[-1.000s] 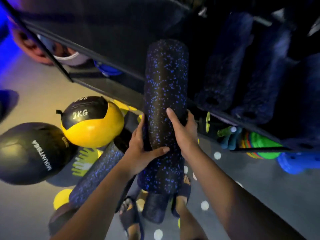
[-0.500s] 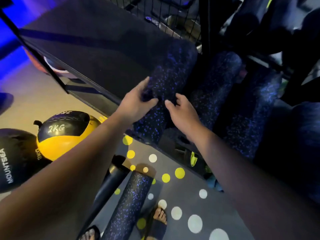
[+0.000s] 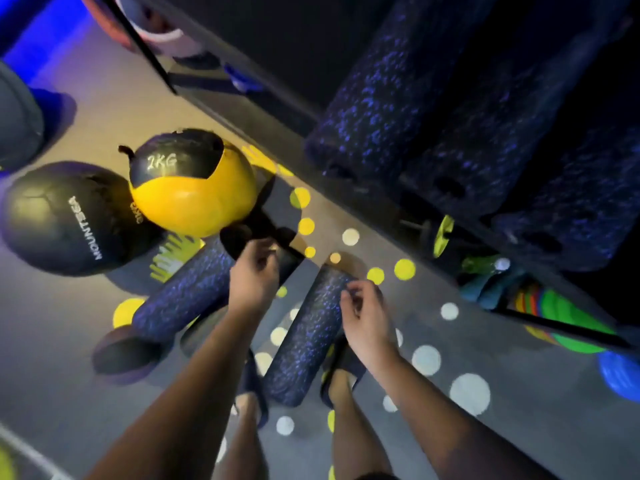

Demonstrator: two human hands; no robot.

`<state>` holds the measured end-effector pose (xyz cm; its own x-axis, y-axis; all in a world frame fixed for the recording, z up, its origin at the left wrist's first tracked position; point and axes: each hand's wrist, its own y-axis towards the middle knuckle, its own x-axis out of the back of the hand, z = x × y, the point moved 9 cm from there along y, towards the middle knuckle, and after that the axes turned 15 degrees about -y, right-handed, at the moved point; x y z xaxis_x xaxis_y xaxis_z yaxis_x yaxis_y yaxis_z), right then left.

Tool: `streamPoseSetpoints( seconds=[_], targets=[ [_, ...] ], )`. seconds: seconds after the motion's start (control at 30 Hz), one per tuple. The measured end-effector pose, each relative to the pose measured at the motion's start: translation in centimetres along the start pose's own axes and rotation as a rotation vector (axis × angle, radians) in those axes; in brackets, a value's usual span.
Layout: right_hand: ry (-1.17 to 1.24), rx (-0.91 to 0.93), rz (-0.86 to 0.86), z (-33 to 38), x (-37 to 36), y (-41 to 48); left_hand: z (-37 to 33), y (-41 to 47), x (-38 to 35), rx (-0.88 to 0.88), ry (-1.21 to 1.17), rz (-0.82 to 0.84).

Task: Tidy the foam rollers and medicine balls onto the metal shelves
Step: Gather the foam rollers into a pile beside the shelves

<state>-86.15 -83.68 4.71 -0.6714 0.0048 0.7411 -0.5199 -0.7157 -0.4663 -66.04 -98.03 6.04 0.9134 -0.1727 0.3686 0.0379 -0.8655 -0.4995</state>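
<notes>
Spotted floor [image 3: 512,368], foam roller [image 3: 304,341] between left hand [image 3: 254,277] and right hand [image 3: 363,315], both loosely curled, empty

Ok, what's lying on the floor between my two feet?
A blue-speckled foam roller lies lengthwise between your left foot and right foot, as the head view shows.

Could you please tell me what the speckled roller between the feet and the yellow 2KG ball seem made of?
The speckled roller looks like matte moulded foam: pebbled, blue-flecked surface, no shine. The yellow 2KG ball seems smooth rubber or vinyl, given its soft sheen.
</notes>
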Motion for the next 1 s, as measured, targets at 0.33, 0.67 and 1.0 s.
streamPoseSetpoints(
  seconds=[0.33, 0.67, 1.0],
  targets=[
    [-0.044, -0.624, 0.283, -14.2, -26.3, -2.2, 29.5, 3.3, 1.7, 0.207, 0.188, 0.156],
    [-0.116, -0.892, 0.108, -21.2, -37.3, -1.3, 42.7, 7.7, -0.5, -0.001, 0.480, 0.348],
    [0.381, -0.639, 0.224, -5.8, -30.3, -1.3, 32.8, 4.6, 2.5, 0.568, -0.149, 0.389]
  ],
)
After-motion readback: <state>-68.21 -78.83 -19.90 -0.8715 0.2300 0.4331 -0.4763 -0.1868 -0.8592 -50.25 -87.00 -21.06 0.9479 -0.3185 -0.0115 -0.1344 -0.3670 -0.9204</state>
